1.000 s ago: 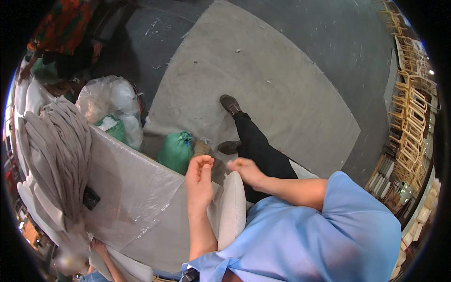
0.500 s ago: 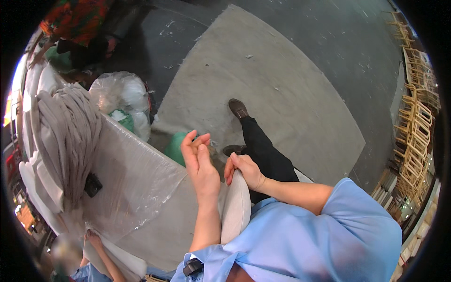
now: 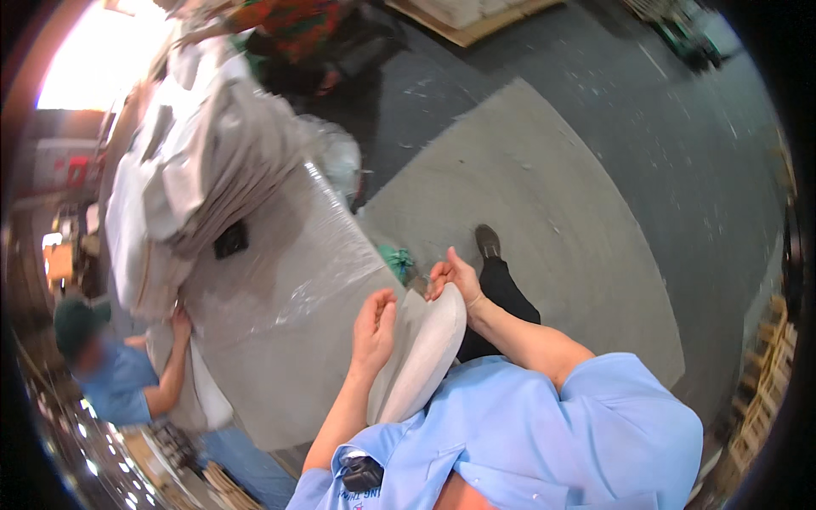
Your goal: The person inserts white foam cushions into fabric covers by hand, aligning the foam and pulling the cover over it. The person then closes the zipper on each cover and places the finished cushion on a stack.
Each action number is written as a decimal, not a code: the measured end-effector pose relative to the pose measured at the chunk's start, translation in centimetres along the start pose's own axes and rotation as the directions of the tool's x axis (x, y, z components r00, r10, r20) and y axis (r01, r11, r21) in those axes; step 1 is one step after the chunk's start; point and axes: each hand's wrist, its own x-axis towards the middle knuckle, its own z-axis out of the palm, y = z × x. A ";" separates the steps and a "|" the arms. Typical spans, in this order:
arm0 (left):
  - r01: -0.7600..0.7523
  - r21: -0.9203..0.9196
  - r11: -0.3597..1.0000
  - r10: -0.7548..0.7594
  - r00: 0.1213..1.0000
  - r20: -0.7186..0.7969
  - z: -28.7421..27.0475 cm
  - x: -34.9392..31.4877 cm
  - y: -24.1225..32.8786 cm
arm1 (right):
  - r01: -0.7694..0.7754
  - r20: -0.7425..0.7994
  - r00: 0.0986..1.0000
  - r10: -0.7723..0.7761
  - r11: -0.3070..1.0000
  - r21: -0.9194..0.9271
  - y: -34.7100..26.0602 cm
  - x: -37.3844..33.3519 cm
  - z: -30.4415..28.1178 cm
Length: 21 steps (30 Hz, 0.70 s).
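A light grey padded cushion (image 3: 432,344) stands on edge against my front, its rounded end pointing away from me. My right hand (image 3: 461,280) grips that far end, the fingers curled over its tip and the thumb raised. Left of the cushion, my left hand (image 3: 372,336) hovers with loosely bent fingers and nothing visible in them. Under it spreads a table (image 3: 280,361) with a pale grey surface, partly covered by clear plastic film (image 3: 319,289).
Grey covers (image 3: 246,144) are heaped at the table's far left, beside a small black object (image 3: 230,240). Left, a co-worker (image 3: 119,374) handles a pale cushion. Another person (image 3: 289,30) is at the top. Plastic bags (image 3: 336,161) stand beyond the table; a grey mat (image 3: 544,212) covers the floor.
The view has swung left, showing more of the co-worker. My left hand has lowered and its fingers have bent from a more spread pose. My right hand stays at the cushion's end.
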 end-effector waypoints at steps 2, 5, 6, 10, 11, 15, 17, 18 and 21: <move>0.073 0.273 0.959 -0.048 0.994 -0.098 -1.9 -3.5 -2.1 | -0.013 0.117 0.993 0.009 0.999 0.032 -0.1 0.7 1.4; 0.174 0.305 0.936 -0.109 0.970 -0.218 -3.0 -7.5 -7.2 | -0.049 0.238 0.969 0.064 0.996 -0.072 0.3 1.5 4.7; 0.185 0.251 0.950 -0.127 0.964 -0.232 -2.8 -8.0 -7.7 | -0.044 0.254 0.964 0.075 0.991 -0.125 0.2 1.5 5.7; 0.338 -0.133 0.932 -0.349 0.935 -0.066 -3.2 -9.3 -7.5 | -0.091 0.249 0.958 0.145 0.972 -0.217 0.5 1.6 9.4; 0.299 -0.223 0.928 -0.330 0.937 -0.116 -2.7 -9.6 -7.9 | -0.088 0.255 0.955 0.151 0.966 -0.243 0.7 1.7 10.0; 0.114 -0.081 0.990 -0.139 0.832 -0.537 -2.3 -9.5 -7.3 | -0.088 0.152 0.975 0.161 0.912 -0.400 0.6 3.5 11.2; 0.111 0.023 0.994 -0.064 0.720 -0.691 -3.0 -8.8 -7.0 | -0.109 0.049 0.984 0.169 0.809 -0.578 0.4 5.0 12.4; 0.123 0.079 0.989 -0.022 0.660 -0.751 -3.2 -8.7 -6.9 | -0.118 0.002 0.986 0.164 0.721 -0.683 0.1 5.8 13.0; 0.182 0.135 0.974 -0.002 0.600 -0.800 -3.3 -8.1 -6.6 | -0.167 -0.068 0.964 0.257 0.385 -0.908 -1.0 8.5 14.7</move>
